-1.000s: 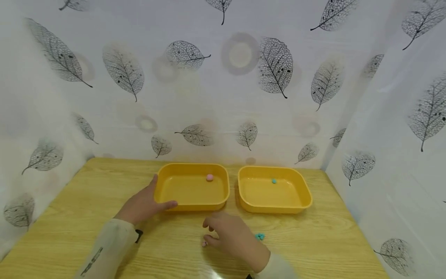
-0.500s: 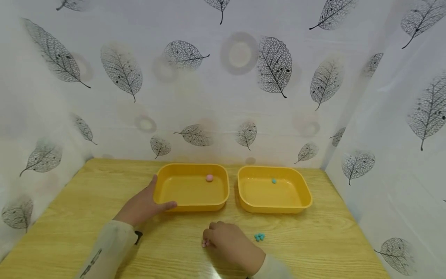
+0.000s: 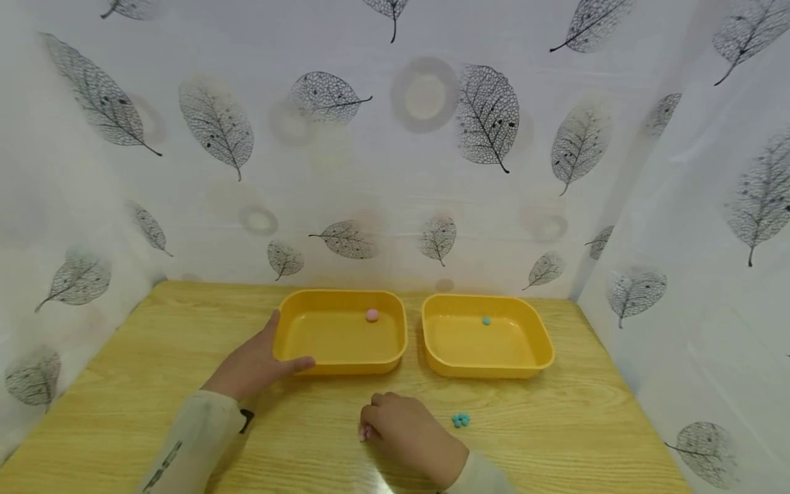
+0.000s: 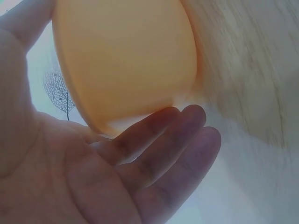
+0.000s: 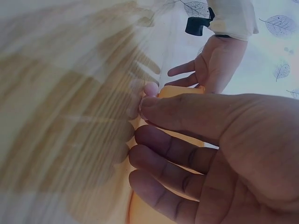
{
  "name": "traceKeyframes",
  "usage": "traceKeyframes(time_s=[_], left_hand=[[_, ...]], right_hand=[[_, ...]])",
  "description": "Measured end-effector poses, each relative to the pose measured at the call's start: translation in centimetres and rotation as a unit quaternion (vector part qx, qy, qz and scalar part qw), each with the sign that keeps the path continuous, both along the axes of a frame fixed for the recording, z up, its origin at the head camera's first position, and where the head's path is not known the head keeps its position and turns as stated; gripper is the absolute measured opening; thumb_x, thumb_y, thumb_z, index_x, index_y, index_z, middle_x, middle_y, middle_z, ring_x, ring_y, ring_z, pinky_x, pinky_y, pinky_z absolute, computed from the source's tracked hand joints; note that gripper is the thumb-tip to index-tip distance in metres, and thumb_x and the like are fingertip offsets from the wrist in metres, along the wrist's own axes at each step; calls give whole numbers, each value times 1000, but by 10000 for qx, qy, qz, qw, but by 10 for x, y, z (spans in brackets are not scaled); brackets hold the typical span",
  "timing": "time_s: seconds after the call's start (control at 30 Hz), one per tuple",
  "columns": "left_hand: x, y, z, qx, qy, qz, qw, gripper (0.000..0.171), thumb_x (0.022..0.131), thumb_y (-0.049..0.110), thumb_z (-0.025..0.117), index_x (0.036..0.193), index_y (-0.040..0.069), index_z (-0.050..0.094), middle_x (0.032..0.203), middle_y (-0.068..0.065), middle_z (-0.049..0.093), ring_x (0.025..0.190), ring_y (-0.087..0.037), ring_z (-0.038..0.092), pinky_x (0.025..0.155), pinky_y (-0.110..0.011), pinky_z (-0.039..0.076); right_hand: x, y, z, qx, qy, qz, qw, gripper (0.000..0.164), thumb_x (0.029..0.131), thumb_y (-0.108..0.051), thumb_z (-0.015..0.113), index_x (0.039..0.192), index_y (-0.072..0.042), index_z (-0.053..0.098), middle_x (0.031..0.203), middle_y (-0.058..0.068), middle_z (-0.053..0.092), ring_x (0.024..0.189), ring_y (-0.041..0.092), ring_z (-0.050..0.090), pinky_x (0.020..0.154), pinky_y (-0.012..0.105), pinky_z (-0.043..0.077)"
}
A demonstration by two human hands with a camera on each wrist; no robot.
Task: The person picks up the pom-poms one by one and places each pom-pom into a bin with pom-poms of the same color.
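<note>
The bench (image 3: 555, 446) is backed by leaf-printed sheeting (image 3: 382, 171); a tray (image 3: 345, 368) is touched by the spread left grip (image 3: 249, 366), pink beads (image 3: 363, 433) by the right grip (image 3: 410, 433) (whether pinched cannot be told).

Screened-off nook; room type indeterminable. White, leaf-printed sheeting (image 3: 395, 171) encloses three sides of a yellow, wood-grain desk (image 3: 555, 439).

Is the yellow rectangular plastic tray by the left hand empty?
No: the head view shows a small, roundish pink piece lying inside the yellow rectangular tray.
</note>
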State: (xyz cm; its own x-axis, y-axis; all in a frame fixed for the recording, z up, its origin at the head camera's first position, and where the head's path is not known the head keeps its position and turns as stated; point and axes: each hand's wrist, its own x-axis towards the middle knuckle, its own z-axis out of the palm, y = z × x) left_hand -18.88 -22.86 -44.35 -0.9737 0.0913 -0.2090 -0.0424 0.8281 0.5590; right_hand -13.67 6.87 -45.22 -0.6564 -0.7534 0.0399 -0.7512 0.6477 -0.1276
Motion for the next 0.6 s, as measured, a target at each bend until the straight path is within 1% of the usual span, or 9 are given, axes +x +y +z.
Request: traceKeyframes(time_s=[0.17,0.37,0.6], left_hand=[[-2,0,-4,-31,93,38,9999,135,81,84,63,165,5,-9,168,-28,14,147,-54,30,115,-66,32],[0,4,-2,98,166,46,9998,133,82,81,64,165,6,-7,169,-25,12,147,-52,31,115,-65,33],[4,8,-2,170,202,-11,9997,132,83,79,65,165,4,-6,169,-25,13,147,-51,32,115,-63,35]], right_hand=[[-1,0,0,-20,2,9,10000,7,92,-21,80,92,-27,75,86,-16,61,78,0,58,63,15,48],[-2,-3,-4,21,107,21,9999,7,91,-24,81,91,-27,75,85,-16,60,77,0,57,63,15,49],[-2,-3,-6,-5,174,28,9998,9,92,-24,80,87,-26,72,82,-15,58,73,1,53,60,15,44]])
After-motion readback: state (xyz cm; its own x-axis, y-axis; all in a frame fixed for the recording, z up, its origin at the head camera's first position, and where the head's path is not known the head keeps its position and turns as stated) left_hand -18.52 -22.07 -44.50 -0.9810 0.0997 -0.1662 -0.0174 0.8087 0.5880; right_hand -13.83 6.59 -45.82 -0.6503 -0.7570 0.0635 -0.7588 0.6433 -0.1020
